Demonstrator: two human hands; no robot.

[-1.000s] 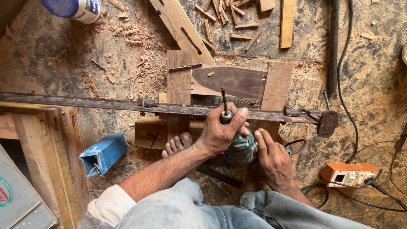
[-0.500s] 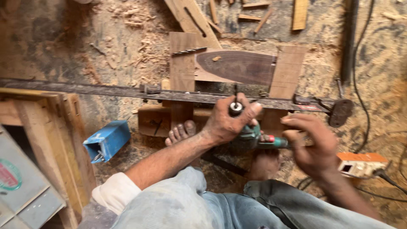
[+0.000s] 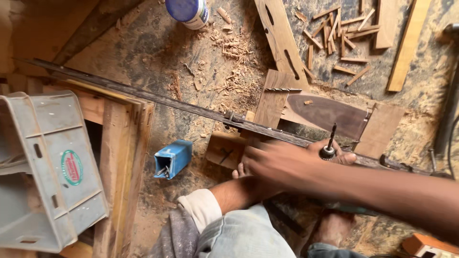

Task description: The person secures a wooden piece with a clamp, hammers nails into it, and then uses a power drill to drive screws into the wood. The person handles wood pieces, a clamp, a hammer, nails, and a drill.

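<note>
The right hand (image 3: pixel 282 165) now sweeps across the middle of the frame toward the left, blurred with speed, fingers stretched flat and gripping nothing; half a second ago it sat low on the right beside the drill body, so it has let go there and crossed over. The left hand (image 3: pixel 334 155) is mostly hidden behind that forearm, yet its knuckles show closed around the drill (image 3: pixel 328 152), as they were before, with the chuck and the dark bit pointing up at centre right. The bit stands just against the long dark rail (image 3: pixel 191 109) that runs from upper left down to the right edge, and no longer bears on it the way both hands pressed it a second ago; by my reading, drilling has paused while the free hand goes for something on the left. Ahead of its fingertips lies a small wooden block (image 3: pixel 224 149), and further left a blue box (image 3: pixel 173 158) on the sawdust. Above the rail rests a loose drill bit (image 3: pixel 283 90) on a plank (image 3: pixel 272 100). A grey plastic crate (image 3: pixel 52 167) fills the lower left, and a white bottle with a blue cap (image 3: pixel 187 10) sits at the top.
</note>
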